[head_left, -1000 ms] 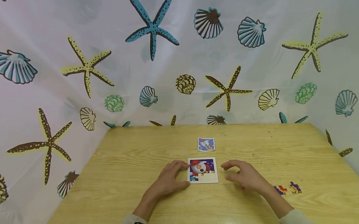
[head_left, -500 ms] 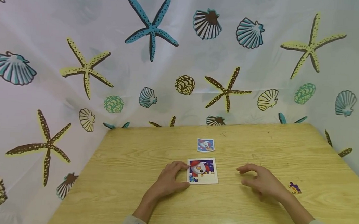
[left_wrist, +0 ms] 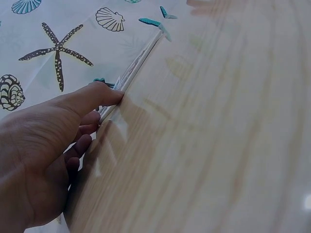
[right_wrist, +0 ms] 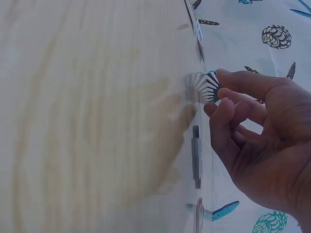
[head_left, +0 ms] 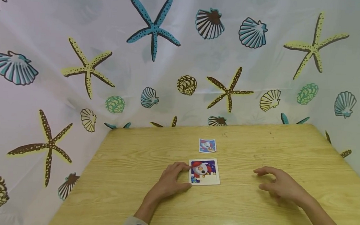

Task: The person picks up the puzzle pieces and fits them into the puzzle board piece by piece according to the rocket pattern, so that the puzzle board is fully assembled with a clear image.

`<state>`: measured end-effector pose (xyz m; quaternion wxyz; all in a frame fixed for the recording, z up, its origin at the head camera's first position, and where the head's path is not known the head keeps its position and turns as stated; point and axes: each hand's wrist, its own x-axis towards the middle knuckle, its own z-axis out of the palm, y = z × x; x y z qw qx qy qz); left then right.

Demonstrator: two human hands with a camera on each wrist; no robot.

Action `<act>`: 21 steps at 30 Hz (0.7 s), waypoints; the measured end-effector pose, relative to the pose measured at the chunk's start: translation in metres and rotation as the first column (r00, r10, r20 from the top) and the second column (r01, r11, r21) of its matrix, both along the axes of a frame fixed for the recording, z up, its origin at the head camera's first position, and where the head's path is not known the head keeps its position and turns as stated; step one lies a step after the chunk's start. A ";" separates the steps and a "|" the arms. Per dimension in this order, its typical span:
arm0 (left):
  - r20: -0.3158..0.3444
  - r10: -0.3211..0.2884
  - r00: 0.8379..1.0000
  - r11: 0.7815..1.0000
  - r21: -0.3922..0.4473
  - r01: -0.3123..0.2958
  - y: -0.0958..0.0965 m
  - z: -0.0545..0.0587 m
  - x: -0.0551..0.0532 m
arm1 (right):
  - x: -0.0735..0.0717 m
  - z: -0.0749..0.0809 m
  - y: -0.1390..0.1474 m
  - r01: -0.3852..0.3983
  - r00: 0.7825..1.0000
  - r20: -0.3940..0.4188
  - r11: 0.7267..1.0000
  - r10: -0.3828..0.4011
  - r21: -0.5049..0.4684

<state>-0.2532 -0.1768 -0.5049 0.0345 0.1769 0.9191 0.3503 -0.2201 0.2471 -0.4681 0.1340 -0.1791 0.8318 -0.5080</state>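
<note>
A square puzzle board (head_left: 205, 182) with a white frame lies on the wooden table, a partly filled picture of a white and red figure on dark blue inside it. My left hand (head_left: 171, 180) holds it by its left edge, thumb at the near corner and index finger farther up. The left wrist view shows the left thumb (left_wrist: 109, 92) against the board's edge. To the right, my right hand (head_left: 282, 187) hovers over the table with loosely bent fingers and nothing between them. Loose puzzle pieces (right_wrist: 196, 155) appear edge-on near it in the right wrist view; the head view hides them behind the hand.
A small picture card (head_left: 207, 146) of the same figure lies just beyond the board. The wooden table (head_left: 140, 151) runs back to a white curtain (head_left: 177, 57) printed with starfish and shells.
My right hand has moved right, away from the board, and now covers the loose pieces in the head view. The left hand stays at the board's left edge.
</note>
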 end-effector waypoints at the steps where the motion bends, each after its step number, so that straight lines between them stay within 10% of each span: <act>1: 0.000 0.003 1.000 1.000 0.000 -0.003 0.000 0.000 0.000 | 0.001 0.000 0.003 0.004 1.000 -0.001 1.000 -0.004 0.006; 21: -0.016 -0.001 1.000 1.000 0.005 0.002 0.001 0.002 0.002 | 0.011 -0.002 0.041 -0.008 0.999 -0.045 0.994 0.013 0.109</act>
